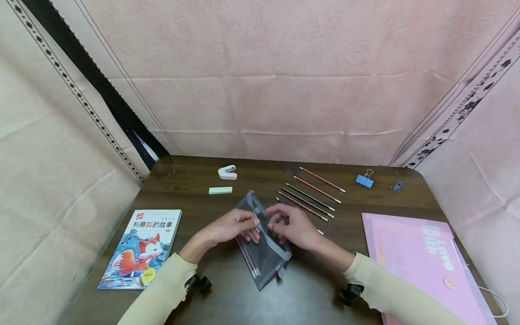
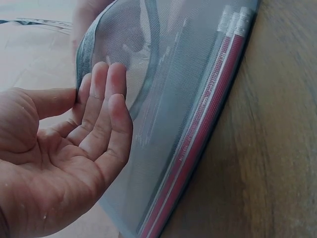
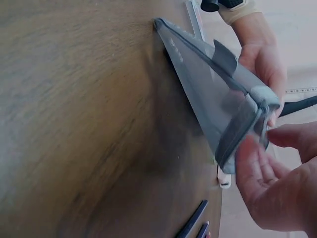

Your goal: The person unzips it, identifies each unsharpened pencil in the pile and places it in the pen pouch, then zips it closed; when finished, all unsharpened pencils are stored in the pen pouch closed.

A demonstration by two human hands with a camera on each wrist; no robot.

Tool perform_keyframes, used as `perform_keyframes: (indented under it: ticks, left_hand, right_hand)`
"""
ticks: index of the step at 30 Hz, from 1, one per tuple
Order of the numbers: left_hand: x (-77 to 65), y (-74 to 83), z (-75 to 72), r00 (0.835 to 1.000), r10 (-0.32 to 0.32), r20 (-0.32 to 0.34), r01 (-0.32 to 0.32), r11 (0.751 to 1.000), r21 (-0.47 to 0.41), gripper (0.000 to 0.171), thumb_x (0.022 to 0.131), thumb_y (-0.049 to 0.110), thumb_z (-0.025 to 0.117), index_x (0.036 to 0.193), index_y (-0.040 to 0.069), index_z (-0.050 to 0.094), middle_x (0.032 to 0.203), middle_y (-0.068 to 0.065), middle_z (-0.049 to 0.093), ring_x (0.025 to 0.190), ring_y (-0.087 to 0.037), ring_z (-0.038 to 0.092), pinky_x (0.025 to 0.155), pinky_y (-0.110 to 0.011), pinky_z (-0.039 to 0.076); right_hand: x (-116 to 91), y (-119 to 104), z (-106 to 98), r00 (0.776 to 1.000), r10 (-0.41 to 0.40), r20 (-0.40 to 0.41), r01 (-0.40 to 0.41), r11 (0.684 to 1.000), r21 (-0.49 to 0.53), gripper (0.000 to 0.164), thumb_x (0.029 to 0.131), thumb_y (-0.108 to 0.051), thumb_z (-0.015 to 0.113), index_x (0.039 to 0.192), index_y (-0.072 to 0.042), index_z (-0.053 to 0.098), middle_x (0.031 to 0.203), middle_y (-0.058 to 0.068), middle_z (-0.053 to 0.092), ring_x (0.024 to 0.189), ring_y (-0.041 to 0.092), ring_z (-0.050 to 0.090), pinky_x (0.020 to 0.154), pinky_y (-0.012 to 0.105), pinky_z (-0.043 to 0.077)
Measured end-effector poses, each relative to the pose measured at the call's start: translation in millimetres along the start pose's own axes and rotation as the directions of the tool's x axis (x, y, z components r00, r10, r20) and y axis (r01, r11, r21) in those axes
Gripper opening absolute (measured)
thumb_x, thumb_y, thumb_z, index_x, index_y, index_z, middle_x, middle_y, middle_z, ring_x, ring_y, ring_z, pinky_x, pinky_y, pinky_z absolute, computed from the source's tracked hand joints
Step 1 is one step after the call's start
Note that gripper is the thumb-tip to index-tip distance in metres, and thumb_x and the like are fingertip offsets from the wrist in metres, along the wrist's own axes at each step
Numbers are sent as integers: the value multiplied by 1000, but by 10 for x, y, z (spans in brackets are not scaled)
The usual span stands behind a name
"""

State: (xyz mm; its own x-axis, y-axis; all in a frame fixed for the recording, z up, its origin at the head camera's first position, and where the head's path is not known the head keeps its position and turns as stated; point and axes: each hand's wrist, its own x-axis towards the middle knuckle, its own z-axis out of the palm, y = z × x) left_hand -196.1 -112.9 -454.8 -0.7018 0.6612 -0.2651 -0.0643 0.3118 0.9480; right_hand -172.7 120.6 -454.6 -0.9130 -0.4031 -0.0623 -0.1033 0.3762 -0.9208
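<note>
A grey mesh zip pouch point(image 1: 266, 259) is held at a slant above the front middle of the table. My left hand point(image 1: 233, 226) pinches its zipped edge between thumb and forefinger, the other fingers spread along the mesh. On the far side of the mouth, my right hand point(image 1: 295, 228) grips the opposite edge with thumb and curled fingers. The mouth gapes between both hands. Through the mesh, red and dark pencils point(image 2: 205, 119) lie along one long side in the left wrist view. Just beyond my right hand, several pencils point(image 1: 310, 196) lie side by side on the table.
A fox storybook point(image 1: 140, 253) lies at the left. Behind the pouch are a white stapler point(image 1: 228, 173) and a pale green block point(image 1: 220, 190). A blue binder clip point(image 1: 364, 180) and a small blue item point(image 1: 396, 186) lie back right, pink folders point(image 1: 422, 271) in front.
</note>
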Motion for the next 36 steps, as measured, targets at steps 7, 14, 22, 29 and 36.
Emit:
perform_keyframes:
  ticks: [7, 14, 22, 29, 36]
  left_hand:
    - [-18, -16, -13, 1000, 1, -5, -1, 1000, 6, 32, 101, 29, 50, 101, 0, 63, 95, -15, 73, 89, -25, 72, 79, -36, 58]
    - [-33, -14, -16, 1000, 1, -7, -1, 1000, 1, 31, 100, 28, 50, 103, 0, 63, 96, -17, 72, 90, -26, 72, 80, -37, 58]
    - [-36, -10, -14, 1000, 1, -16, -1, 1000, 2, 30, 100, 28, 51, 103, 0, 63, 96, -16, 72, 90, -26, 72, 80, -37, 58]
    - [-44, -16, -1, 1000, -5, -15, 5, 1000, -3, 30, 100, 28, 50, 102, 0, 63, 96, -17, 72, 90, -26, 72, 80, -36, 58]
    - [-49, -21, -7, 1000, -5, -20, 5, 1000, 1, 30, 101, 28, 50, 102, 1, 63, 96, -16, 72, 90, -25, 72, 80, -36, 58]
  right_hand:
    - [44, 34, -213, 988, -100, -115, 116, 982, 148, 26, 93, -22, 65, 119, -24, 61, 101, 15, 67, 78, 36, 66, 60, 45, 57]
    - [159, 36, -529, 954, -128, -270, 192, 955, 228, 28, 93, -14, 64, 120, -9, 62, 93, 6, 67, 71, 14, 66, 57, 37, 56]
    - [358, 404, -790, 903, -205, -378, 201, 978, -50, 27, 89, -27, 69, 115, -22, 64, 94, 5, 68, 78, 20, 63, 65, 28, 54]
    - [391, 669, -955, 913, -219, -344, 95, 935, -343, 30, 86, -21, 73, 113, -30, 63, 92, -4, 69, 81, 15, 65, 71, 26, 54]
    - [409, 769, -1040, 952, -220, -213, 92, 869, -486, 30, 85, -15, 74, 114, -18, 68, 87, -3, 68, 76, 14, 61, 69, 30, 50]
